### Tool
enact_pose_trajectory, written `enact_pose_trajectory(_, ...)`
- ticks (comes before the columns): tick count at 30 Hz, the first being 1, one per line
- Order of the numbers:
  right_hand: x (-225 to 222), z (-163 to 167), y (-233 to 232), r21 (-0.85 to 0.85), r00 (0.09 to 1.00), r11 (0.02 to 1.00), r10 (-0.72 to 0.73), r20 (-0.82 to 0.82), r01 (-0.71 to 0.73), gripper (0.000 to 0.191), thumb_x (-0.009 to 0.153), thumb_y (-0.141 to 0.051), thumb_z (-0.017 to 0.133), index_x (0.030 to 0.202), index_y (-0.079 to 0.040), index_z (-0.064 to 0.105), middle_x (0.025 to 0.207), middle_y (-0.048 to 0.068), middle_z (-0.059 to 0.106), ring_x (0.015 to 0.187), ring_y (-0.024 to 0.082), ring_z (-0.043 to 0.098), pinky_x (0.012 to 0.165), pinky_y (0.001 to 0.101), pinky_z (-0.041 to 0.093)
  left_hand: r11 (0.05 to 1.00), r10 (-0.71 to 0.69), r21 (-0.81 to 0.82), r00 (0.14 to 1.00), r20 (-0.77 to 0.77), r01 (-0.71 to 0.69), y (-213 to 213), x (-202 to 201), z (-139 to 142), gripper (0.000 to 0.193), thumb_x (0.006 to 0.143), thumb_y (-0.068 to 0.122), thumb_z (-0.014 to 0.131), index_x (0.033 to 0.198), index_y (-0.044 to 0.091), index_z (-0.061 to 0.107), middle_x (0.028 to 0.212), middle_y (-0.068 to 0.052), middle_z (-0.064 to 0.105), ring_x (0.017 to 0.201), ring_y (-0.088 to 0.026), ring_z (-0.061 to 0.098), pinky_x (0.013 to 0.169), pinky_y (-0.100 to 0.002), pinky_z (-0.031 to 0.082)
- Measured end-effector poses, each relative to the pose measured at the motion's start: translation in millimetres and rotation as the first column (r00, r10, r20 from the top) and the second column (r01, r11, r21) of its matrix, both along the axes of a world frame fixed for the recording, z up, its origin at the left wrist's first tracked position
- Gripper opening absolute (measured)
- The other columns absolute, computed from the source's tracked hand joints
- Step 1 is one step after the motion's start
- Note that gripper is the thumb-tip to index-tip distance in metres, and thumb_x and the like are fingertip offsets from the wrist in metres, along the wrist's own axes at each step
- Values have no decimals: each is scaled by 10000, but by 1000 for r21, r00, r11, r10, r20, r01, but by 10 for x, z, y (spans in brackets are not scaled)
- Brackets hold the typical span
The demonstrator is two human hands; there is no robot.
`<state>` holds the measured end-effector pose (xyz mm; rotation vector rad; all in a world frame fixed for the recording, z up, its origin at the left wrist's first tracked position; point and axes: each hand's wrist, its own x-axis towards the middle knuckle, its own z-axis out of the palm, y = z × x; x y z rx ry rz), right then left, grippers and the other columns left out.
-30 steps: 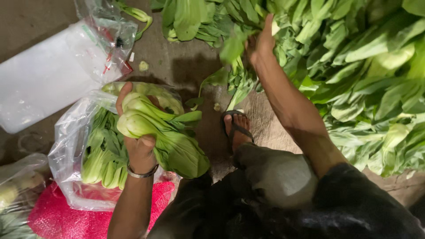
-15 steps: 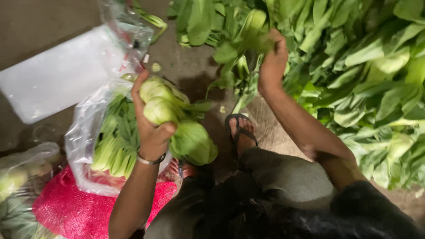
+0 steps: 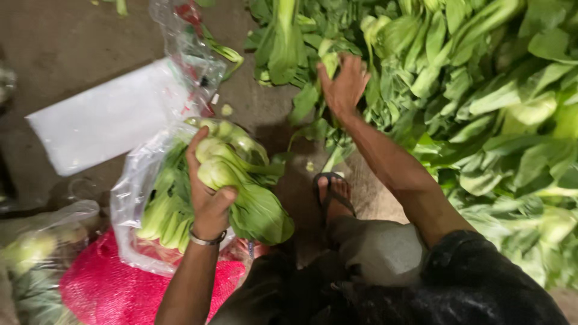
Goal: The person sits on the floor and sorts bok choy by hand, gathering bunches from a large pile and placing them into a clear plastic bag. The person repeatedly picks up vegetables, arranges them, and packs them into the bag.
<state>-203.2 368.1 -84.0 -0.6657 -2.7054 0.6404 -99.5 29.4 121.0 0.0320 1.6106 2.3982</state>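
Here, the biggest thing before me is the heap of loose green leafy bok choy (image 3: pixel 481 108), spread over the upper right of the head view and running down its right edge. Next comes the clear plastic bag (image 3: pixel 129 198) lying open on the dark concrete floor (image 3: pixel 66 48), partly filled with pale-stemmed green bok choy (image 3: pixel 165 210) laid side by side; the bag rests on a bright pink mesh sack (image 3: pixel 90 289). Just above the bag lies a flat white plastic sheet (image 3: pixel 102 123), and at the lower left edge sits another clear bag of greens (image 3: pixel 36 259), blurred. My left hand (image 3: pixel 208 195) has its grip closed around a bunch of bok choy heads (image 3: pixel 238 180), pale bases up by my fingers and dark leaves hanging down to the right, held right over the open bag. My right hand (image 3: pixel 344 84) reaches into the near edge of the heap; its grip is curled, fingers spread among the stalks, and I cannot tell whether it has closed on any of them. Between my arms, my foot in a dark flip-flop sandal (image 3: pixel 332 192) stands on the floor. A thin metal bangle (image 3: pixel 208 239) circles my left wrist.
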Motion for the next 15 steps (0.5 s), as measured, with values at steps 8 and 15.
enact_pose_trajectory(8, -458, 331, 20, 268, 842, 938, 45, 537, -220, 940, 898, -717, 612, 1469, 17, 472, 1507, 252, 499, 1376, 404, 491, 1113, 583, 304, 997, -1, -79, 994, -107, -8, 35, -178, -23, 1177, 742, 541, 892, 1614, 41, 279, 1453, -90, 480, 1330, -217, 505, 1146, -344, 416)
enact_pose_trajectory(15, -136, 241, 39, -41, 848, 960, 263, 460, -276, 795, 869, -462, 795, 1433, -21, 450, 1352, 257, 612, 1188, 447, 620, 1011, 571, 470, 999, 50, -14, 990, -135, -52, -32, -316, -25, 1147, 719, 429, 885, 1603, 56, 257, 1385, -109, 504, 1285, -233, 522, 1126, -354, 421)
